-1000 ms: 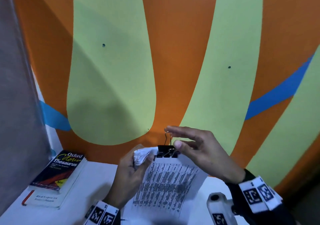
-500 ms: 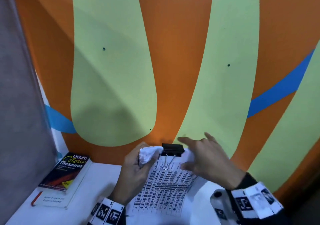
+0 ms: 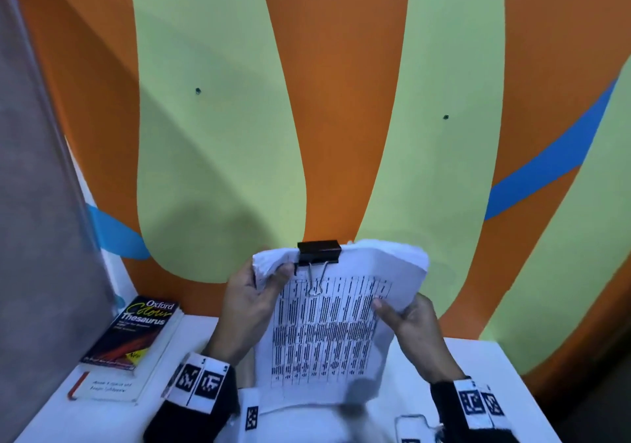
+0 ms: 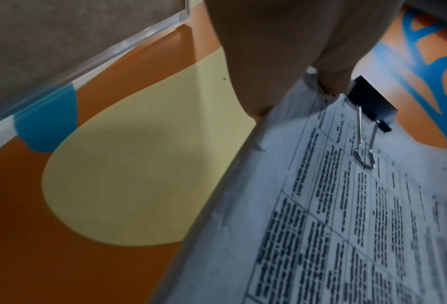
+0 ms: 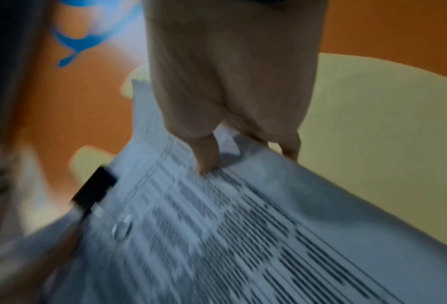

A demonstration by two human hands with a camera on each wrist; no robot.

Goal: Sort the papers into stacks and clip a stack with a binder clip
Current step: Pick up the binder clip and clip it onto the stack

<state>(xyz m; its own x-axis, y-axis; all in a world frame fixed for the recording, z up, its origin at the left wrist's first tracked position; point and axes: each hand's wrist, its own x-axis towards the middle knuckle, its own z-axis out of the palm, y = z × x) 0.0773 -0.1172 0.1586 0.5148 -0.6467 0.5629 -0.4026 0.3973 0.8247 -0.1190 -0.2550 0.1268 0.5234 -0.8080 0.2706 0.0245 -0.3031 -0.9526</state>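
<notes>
A stack of printed papers (image 3: 324, 333) with table text is held up above the white table (image 3: 102, 415). A black binder clip (image 3: 319, 252) sits clamped on its top edge, its wire handle folded down flat on the top sheet. My left hand (image 3: 252, 302) grips the stack's upper left corner, thumb on the front just left of the binder clip (image 4: 370, 100). At the stack's right edge my right hand (image 3: 406, 319) pinches the papers (image 5: 243, 226), thumb on the printed face and fingers behind. The binder clip (image 5: 95, 189) appears blurred in the right wrist view.
A thesaurus book (image 3: 136, 333) lies on another book (image 3: 109, 388) at the table's left. An orange, green and blue painted wall (image 3: 341, 101) stands right behind the table. A grey panel (image 3: 41, 203) borders the left side.
My right hand left the binder clip, whose handle folded down onto the sheet, and moved down to take the stack's right edge. The left hand kept its grip on the corner.
</notes>
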